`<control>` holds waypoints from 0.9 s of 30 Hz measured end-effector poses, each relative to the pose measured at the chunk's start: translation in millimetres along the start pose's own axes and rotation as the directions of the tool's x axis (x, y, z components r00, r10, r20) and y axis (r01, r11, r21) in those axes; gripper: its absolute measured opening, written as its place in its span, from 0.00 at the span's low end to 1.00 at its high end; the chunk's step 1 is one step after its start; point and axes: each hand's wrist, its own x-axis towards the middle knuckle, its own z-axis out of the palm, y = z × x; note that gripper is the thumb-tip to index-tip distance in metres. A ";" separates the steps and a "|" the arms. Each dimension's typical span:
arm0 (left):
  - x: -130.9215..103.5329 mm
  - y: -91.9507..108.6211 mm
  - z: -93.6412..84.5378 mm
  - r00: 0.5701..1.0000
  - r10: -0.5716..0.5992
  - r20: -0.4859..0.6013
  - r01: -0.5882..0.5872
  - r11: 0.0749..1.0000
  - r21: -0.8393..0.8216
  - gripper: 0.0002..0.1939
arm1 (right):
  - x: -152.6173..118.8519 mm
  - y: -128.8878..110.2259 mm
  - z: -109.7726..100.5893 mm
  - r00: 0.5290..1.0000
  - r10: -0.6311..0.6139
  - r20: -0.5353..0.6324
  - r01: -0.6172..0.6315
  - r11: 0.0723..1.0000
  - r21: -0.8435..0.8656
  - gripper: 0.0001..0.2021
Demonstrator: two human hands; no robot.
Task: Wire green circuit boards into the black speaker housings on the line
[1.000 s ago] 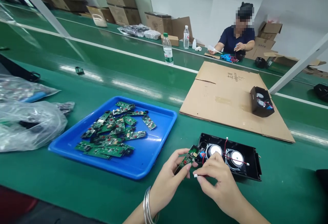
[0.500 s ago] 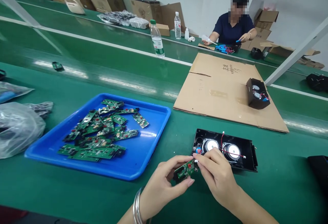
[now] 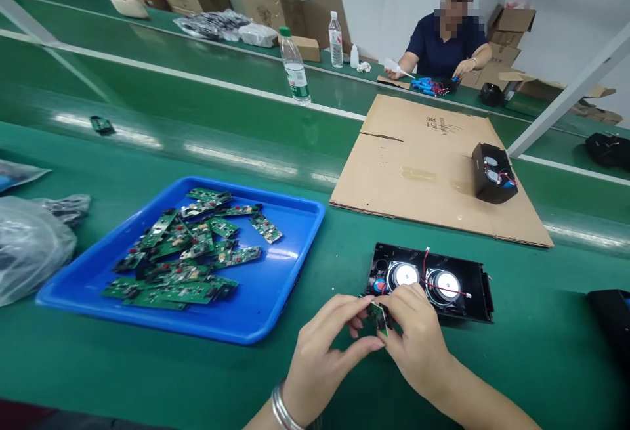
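A small green circuit board (image 3: 378,317) is turned nearly on edge between my hands, just in front of a black speaker housing (image 3: 472,302). My left hand (image 3: 319,351) pinches the board from the left, thumb below and index finger above. From the other side, my right hand (image 3: 418,331) grips it with curled fingers, partly hiding it. Inside the open housing sit two round speakers (image 3: 403,275) with a red and black wire (image 3: 425,260) ending in white plugs. A blue cylindrical part (image 3: 378,285) lies at the housing's left end.
To the left, a blue tray (image 3: 295,226) holds several circuit boards (image 3: 197,233). Behind, a cardboard sheet (image 3: 394,167) carries another speaker housing (image 3: 492,177). A bottle (image 3: 295,72) stands near the dividing rail. Across the bench, a person (image 3: 445,43) handles blue parts. Plastic bags (image 3: 34,246) lie far left.
The circuit board has been turned from showing its component face to nearly edge-on and moved slightly right. My right hand now grips the board itself. The view has shifted slightly.
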 end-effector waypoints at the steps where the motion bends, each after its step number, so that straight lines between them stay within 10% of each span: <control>1: 1.0 0.1 -1.1 1.000 -0.015 0.008 0.015 1.000 -0.003 0.16 | 0.3 -0.2 0.2 1.000 -0.012 0.004 0.012 1.000 -0.009 0.11; 7: 8.4 -1.7 -13.2 0.954 -0.299 0.030 0.299 0.937 -0.182 0.13 | 1.2 -5.2 2.9 0.997 -0.083 0.009 0.083 0.992 -0.099 0.14; 14: 10.9 -3.3 -11.4 0.706 -0.664 0.247 0.687 0.557 -0.467 0.27 | 1.2 -4.7 2.7 0.967 -0.253 0.019 0.241 0.895 -0.376 0.12; 27: 13.4 0.7 -8.0 0.682 -0.673 0.286 0.718 0.538 -0.442 0.25 | 1.9 -4.3 -2.2 0.944 -0.312 0.106 0.325 0.829 -0.454 0.14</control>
